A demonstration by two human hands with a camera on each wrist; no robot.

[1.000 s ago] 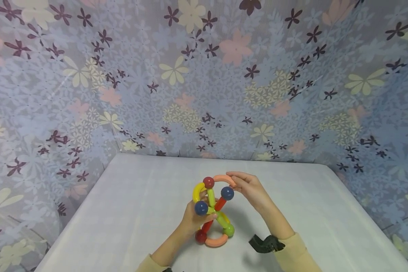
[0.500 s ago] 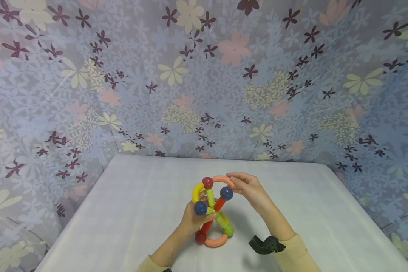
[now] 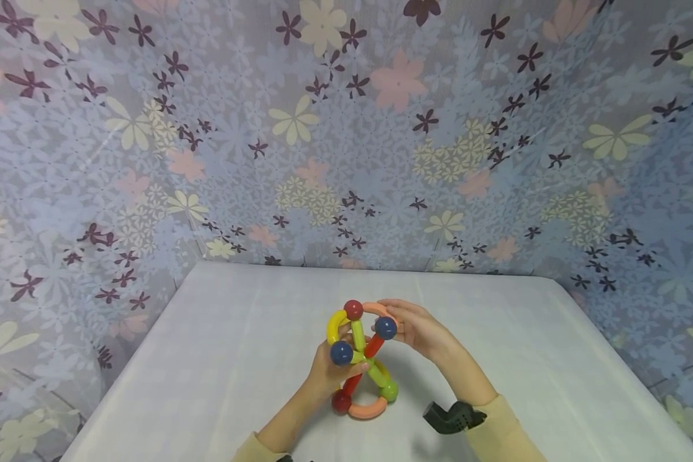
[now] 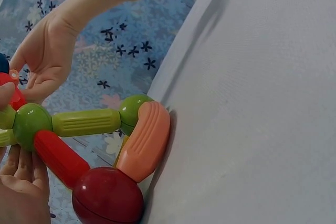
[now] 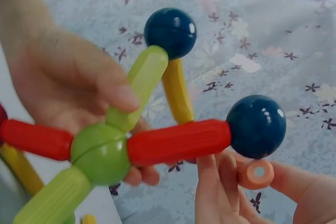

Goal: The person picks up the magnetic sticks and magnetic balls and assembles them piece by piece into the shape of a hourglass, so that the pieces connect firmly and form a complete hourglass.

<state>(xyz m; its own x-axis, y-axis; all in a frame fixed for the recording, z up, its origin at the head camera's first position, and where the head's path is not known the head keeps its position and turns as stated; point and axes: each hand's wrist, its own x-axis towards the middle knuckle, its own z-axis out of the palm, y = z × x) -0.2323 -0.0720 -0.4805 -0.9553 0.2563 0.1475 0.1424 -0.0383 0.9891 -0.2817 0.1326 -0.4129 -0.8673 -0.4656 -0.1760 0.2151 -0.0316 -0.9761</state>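
A toy of coloured magnetic rods and balls stands upright on the table. My left hand [image 3: 326, 369] grips its middle around the green centre ball [image 5: 100, 153], with the thumb over a light green rod [image 5: 139, 87]. At the top right, my right hand [image 3: 421, 327] holds an orange curved rod [image 3: 374, 308], whose other end meets the upper red ball [image 3: 354, 310]. In the right wrist view this rod's bare end lies just under a blue ball [image 5: 257, 127]; I cannot tell whether they touch. At the base, another orange curved rod [image 4: 147, 142] links a dark red ball [image 4: 107, 195] and a green ball [image 3: 389, 391].
A white cloth covers the table [image 3: 237, 321]. Behind it hangs a flowered curtain [image 3: 346, 160]. A black strap end [image 3: 453, 417] sticks out from the right wrist, above the table.
My right hand has shifted slightly left and down, bringing the free end of the orange curved rod behind the right blue ball. The left hand and the rest of the toy stay nearly still.
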